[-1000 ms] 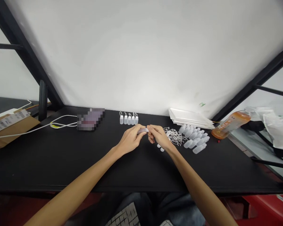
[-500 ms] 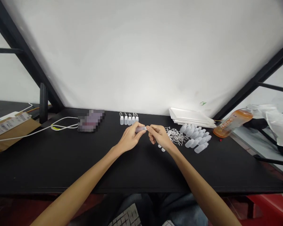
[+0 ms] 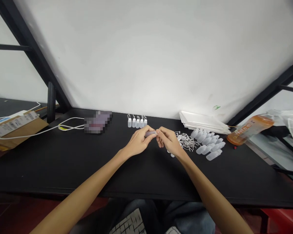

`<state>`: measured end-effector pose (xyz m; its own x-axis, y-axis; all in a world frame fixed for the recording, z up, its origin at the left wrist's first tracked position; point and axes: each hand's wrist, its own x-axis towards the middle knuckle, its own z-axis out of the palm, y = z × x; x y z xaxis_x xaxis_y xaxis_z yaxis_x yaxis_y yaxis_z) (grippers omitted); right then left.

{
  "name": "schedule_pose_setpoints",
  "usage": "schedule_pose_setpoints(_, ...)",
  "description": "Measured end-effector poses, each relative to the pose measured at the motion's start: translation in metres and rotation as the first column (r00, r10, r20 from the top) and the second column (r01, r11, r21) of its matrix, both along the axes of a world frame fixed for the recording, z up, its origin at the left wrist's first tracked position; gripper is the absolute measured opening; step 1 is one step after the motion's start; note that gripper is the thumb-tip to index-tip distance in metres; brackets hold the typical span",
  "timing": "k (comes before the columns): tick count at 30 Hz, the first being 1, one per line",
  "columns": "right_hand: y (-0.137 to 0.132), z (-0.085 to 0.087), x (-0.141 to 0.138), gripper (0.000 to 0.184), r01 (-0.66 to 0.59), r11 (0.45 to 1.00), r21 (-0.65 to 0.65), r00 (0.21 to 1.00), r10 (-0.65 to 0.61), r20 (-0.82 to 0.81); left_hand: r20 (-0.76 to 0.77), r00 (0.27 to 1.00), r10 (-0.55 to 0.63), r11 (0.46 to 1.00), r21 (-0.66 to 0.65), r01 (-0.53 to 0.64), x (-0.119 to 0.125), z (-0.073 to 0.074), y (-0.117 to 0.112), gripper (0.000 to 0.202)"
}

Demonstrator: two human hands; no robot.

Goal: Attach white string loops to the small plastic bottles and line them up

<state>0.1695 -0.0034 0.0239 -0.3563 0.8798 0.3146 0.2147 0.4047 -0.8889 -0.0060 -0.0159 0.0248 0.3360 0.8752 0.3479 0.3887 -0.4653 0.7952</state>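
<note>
Lying on its side in the air, a small translucent plastic bottle point(image 3: 150, 133) is gripped by my left hand point(image 3: 140, 139), thumb and fingers closed round its body. My right hand point(image 3: 167, 139) is pinched at the bottle's white neck end; whether it also holds a cap or strap is hidden by the fingers. Behind my left hand several small bottles point(image 3: 134, 123) stand upright in a row, each with a white loop on top. By my right wrist lies a pile of thin white straps point(image 3: 187, 142), and beyond it several loopless bottles point(image 3: 211, 144) lie in rows.
A stack of white sheets point(image 3: 202, 123) rests against the wall at the back right, beside an orange-labelled bottle point(image 3: 250, 129) lying tilted. At left are a blurred purple object point(image 3: 97, 122), white cables point(image 3: 46, 132) and a cardboard package point(image 3: 17, 128) on the black table point(image 3: 63, 162).
The whole view has shifted slightly, so things on the table sit a little further right. Both hands keep hold of the bottle, with only small finger movement at its neck.
</note>
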Motion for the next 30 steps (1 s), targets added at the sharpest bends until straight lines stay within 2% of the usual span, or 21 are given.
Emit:
schedule_pose_setpoints(6,0.004,0.004,0.008,0.050,-0.040,0.994,-0.103,0.997,0.047,0.062,-0.072,0.997,-0.021,0.999,0.043,0.024,0.000,-0.003,0.001,0.024)
schedule_pose_setpoints(10,0.008,0.001,0.010,0.046,0.011,0.999,-0.037,0.991,-0.006,0.134,-0.056,0.995,-0.087,0.995,-0.049,0.085,-0.004,-0.006,0.008,0.029)
schedule_pose_setpoints(13,0.010,-0.003,0.010,0.039,0.034,0.999,-0.014,0.993,-0.032,0.113,-0.001,0.997,-0.083,0.994,-0.076,0.082,-0.007,-0.008,0.011,0.029)
schedule_pose_setpoints(18,0.010,-0.007,0.007,0.035,0.005,0.997,-0.077,0.999,-0.001,0.052,-0.021,0.994,-0.106,0.992,-0.075,0.105,-0.007,-0.006,0.010,0.025)
schedule_pose_setpoints(24,0.007,-0.009,0.004,0.031,-0.103,0.984,-0.144,0.995,0.101,-0.016,-0.111,0.992,-0.056,0.998,-0.014,0.055,-0.006,-0.002,0.005,0.017)
schedule_pose_setpoints(30,0.014,-0.013,0.007,0.038,-0.083,0.986,-0.146,0.996,0.087,0.023,-0.241,0.971,0.004,1.000,0.030,0.003,-0.004,-0.002,0.002,0.022)
